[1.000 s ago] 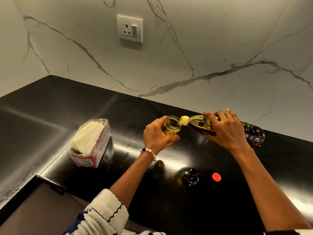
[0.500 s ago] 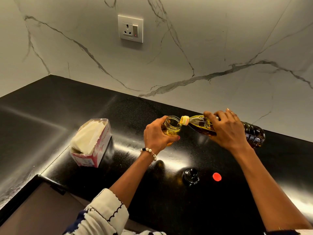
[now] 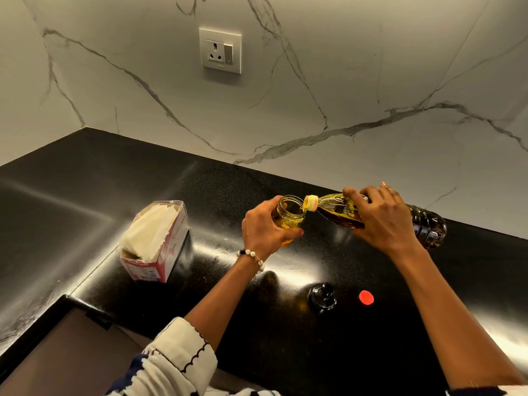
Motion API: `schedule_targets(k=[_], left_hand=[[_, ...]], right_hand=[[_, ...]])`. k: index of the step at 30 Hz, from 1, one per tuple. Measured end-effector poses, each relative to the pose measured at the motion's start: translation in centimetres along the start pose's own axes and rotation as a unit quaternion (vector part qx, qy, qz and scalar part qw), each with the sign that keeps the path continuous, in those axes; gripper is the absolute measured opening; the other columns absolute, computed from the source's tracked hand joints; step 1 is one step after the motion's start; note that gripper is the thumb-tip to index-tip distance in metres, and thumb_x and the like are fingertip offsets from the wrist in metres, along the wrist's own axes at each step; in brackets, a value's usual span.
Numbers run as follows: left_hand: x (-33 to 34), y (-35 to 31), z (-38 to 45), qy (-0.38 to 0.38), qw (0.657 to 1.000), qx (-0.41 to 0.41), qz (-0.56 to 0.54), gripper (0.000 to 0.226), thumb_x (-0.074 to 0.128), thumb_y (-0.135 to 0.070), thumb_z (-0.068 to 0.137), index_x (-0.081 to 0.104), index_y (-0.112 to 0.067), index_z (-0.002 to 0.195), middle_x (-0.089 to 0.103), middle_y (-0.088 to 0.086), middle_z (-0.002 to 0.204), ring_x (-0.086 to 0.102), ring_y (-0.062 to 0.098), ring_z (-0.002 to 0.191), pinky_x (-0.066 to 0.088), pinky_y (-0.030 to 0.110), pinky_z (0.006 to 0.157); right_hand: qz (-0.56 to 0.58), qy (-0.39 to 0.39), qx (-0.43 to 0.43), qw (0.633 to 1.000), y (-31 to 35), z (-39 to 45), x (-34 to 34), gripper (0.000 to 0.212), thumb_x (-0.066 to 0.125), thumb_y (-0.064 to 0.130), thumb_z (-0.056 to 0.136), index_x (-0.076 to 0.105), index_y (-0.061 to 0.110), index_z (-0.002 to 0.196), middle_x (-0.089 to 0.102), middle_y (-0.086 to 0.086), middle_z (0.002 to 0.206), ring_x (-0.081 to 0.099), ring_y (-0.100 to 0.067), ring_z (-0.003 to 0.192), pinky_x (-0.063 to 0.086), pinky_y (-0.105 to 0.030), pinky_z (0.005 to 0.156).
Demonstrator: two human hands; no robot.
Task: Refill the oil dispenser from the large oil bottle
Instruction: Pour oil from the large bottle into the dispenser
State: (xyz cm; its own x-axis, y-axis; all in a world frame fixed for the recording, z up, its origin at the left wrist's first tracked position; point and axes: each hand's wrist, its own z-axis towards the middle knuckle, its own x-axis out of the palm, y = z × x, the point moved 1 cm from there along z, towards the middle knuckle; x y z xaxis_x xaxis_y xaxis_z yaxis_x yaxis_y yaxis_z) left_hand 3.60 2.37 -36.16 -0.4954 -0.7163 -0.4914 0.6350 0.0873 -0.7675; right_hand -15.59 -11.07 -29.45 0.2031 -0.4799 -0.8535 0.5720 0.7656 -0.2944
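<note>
The left hand (image 3: pixel 264 225) gripped the glass oil dispenser (image 3: pixel 288 218), fingers and thumb curled round its body, holding it above the black worktop (image 3: pixel 85 195) with its open mouth tilted to the right. Yellow oil filled much of its lower part. The right hand (image 3: pixel 383 221) was wrapped over the middle of the large oil bottle (image 3: pixel 371 214), which lay almost level, its yellow neck at the dispenser's rim and a thin stream of oil passing into the jar. Oil pooled along the bottle's lower side. Nearer on the worktop lay the dispenser's dark lid (image 3: pixel 322 295) and, just right of it, a small red cap (image 3: pixel 366 297). To the left stood an opened box of tissues (image 3: pixel 155 241).
</note>
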Motion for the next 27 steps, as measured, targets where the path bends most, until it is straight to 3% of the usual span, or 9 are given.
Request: schedule_targets(k=[17, 27], left_hand=[[0.03, 0.42, -0.35, 0.006, 1.000, -0.004, -0.001, 0.071, 0.089, -0.049, 0.054, 0.065, -0.025, 0.116, 0.071, -0.005, 0.100, 0.064, 0.010, 0.085, 0.057, 0.035, 0.075], [-0.07, 0.35, -0.28, 0.009, 1.000, -0.007, 0.001, 0.072, 0.090, -0.047, 0.054, 0.065, -0.023, 0.118, 0.070, -0.004, 0.100, 0.062, 0.009, 0.085, 0.054, 0.027, 0.075]], right_hand=[[-0.009, 0.005, -0.002, 1.000, 0.36, -0.15, 0.00, 0.096, 0.094, 0.030, 0.047, 0.041, 0.018, 0.126, 0.065, -0.024, 0.095, 0.064, -0.045, 0.086, 0.047, -0.058, 0.090], [-0.005, 0.006, -0.006, 1.000, 0.33, -0.11, 0.18, 0.097, 0.094, 0.029, 0.047, 0.040, 0.018, 0.127, 0.064, -0.025, 0.095, 0.064, -0.045, 0.086, 0.046, -0.058, 0.090]])
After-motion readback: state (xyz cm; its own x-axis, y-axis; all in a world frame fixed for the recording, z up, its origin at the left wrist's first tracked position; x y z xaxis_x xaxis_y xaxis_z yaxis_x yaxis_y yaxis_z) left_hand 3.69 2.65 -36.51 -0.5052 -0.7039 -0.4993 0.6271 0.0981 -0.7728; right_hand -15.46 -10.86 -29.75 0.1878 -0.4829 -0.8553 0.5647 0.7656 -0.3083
